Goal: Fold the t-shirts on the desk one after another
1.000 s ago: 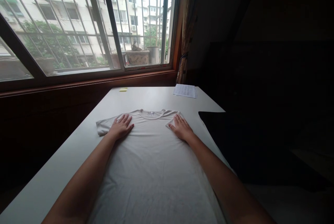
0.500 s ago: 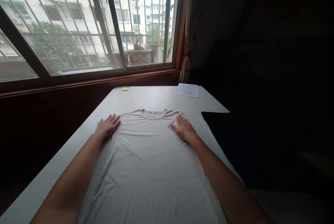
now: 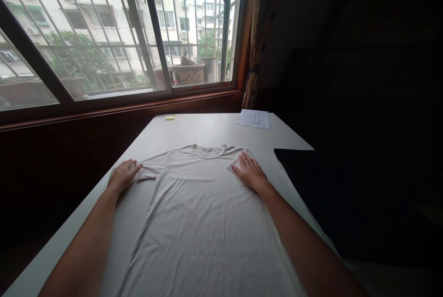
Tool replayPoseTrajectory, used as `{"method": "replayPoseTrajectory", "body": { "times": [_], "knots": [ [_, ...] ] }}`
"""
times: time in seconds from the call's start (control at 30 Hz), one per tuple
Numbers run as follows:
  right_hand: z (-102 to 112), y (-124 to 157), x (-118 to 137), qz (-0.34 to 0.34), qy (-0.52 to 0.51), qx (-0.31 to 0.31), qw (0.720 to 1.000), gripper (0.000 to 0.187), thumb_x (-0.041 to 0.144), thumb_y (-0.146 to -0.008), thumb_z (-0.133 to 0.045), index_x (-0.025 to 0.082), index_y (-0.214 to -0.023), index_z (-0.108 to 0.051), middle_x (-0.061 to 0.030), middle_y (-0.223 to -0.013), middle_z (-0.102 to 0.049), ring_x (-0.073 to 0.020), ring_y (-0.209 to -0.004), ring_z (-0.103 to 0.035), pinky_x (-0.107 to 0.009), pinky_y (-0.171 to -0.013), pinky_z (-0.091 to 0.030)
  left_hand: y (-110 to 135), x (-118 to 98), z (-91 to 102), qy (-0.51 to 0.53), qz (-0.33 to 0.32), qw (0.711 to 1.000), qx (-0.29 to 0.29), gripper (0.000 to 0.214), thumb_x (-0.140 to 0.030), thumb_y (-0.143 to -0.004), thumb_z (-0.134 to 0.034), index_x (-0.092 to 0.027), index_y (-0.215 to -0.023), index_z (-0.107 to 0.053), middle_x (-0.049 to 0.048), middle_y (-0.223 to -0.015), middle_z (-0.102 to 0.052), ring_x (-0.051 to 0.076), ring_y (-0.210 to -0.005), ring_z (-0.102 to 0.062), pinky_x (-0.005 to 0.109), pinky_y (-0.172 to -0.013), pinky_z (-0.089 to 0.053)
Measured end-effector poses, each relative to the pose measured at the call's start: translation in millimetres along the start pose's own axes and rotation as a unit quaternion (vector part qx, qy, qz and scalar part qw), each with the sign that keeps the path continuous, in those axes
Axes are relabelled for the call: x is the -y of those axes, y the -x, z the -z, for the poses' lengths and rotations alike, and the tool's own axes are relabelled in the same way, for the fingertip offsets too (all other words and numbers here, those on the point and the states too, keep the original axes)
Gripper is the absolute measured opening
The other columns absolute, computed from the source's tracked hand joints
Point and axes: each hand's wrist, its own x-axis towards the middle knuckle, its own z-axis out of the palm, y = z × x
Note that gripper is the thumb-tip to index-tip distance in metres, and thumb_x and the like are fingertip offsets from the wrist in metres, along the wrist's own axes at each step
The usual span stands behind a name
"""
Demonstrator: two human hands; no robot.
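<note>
A pale T-shirt (image 3: 204, 214) lies spread on the white table, its neckline at the far end. At the left sleeve's outer end is my left hand (image 3: 122, 176), with fingers curled and thumb together on the sleeve hem. This sleeve lies stretched out sideways. Across the shirt, my right hand (image 3: 252, 172) rests flat on the right shoulder, fingers stretched out. The right sleeve is folded inward under that hand, a corner of it showing by the thumb. My right forearm hides part of the shirt's right edge.
The white table (image 3: 204, 128) narrows toward the window (image 3: 117, 33). Printed papers (image 3: 254, 119) lie at its far right, and a small yellow slip (image 3: 170, 117) at its far left. A dark surface (image 3: 311, 195) borders the right side. A tied curtain (image 3: 252, 80) hangs beside the window.
My left hand has moved outward to the left, from on top of the sleeve to its end, and the left sleeve now shows spread out. My right hand has stayed on the right shoulder.
</note>
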Motion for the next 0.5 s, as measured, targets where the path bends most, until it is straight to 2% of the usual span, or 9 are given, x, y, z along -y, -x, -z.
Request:
{"method": "replayPoseTrajectory", "body": {
  "times": [0.13,0.3,0.37,0.43,0.5],
  "knots": [
    [-0.7,-0.1,-0.9,0.001,0.003,-0.003,1.000,0.087,0.068,-0.100,-0.021,0.006,-0.162,-0.023,-0.0116,-0.171,-0.015,-0.0216,-0.158,-0.009,-0.038,-0.127,-0.003,2.7,-6.6,-2.7,0.031,0.010,0.999,0.008,0.055,-0.063,-0.082,-0.056,-0.020,-0.116,-0.066,0.0126,-0.139,-0.063,0.030,-0.129,-0.057,0.040,-0.109,-0.042],
    [-3.2,-0.9,-1.1,-0.001,0.012,-0.002,1.000,0.085,0.066,-0.101,-0.022,0.006,-0.162,-0.025,-0.0118,-0.171,-0.014,-0.0219,-0.158,-0.009,-0.038,-0.127,-0.004,4.3,-20.7,-4.0,0.082,0.013,0.996,-0.023,0.029,-0.051,-0.079,-0.058,-0.023,-0.086,-0.061,0.0118,-0.127,-0.070,0.030,-0.123,-0.061,0.041,-0.107,-0.045],
    [-3.4,-1.0,-0.7,0.001,0.013,0.001,1.000,0.085,0.065,-0.101,-0.021,0.007,-0.162,-0.024,-0.0118,-0.171,-0.014,-0.0220,-0.158,-0.008,-0.038,-0.127,-0.004,6.9,-28.7,-2.6,0.116,0.022,0.992,-0.038,0.023,-0.047,-0.081,-0.057,-0.025,-0.086,-0.057,0.0104,-0.113,-0.073,0.029,-0.114,-0.066,0.040,-0.100,-0.050],
    [-1.9,-0.7,0.1,0.000,0.013,0.004,1.000,0.085,0.065,-0.101,-0.021,0.007,-0.162,-0.024,-0.0117,-0.171,-0.013,-0.0220,-0.158,-0.008,-0.038,-0.127,-0.004,10.0,-37.5,0.5,0.157,0.058,0.985,-0.051,0.023,-0.048,-0.083,-0.055,-0.026,-0.091,-0.054,0.0083,-0.100,-0.074,0.028,-0.100,-0.070,0.039,-0.090,-0.054],
    [1.7,-0.3,1.6,-0.004,0.015,0.011,1.000,0.084,0.064,-0.101,-0.022,0.006,-0.162,-0.024,-0.0123,-0.171,-0.013,-0.0226,-0.158,-0.009,-0.039,-0.127,-0.004,12.5,-46.6,5.1,0.193,0.089,0.975,-0.069,0.027,-0.050,-0.085,-0.055,-0.026,-0.096,-0.052,0.0070,-0.096,-0.072,0.027,-0.092,-0.071,0.037,-0.083,-0.055]
  ]
}}
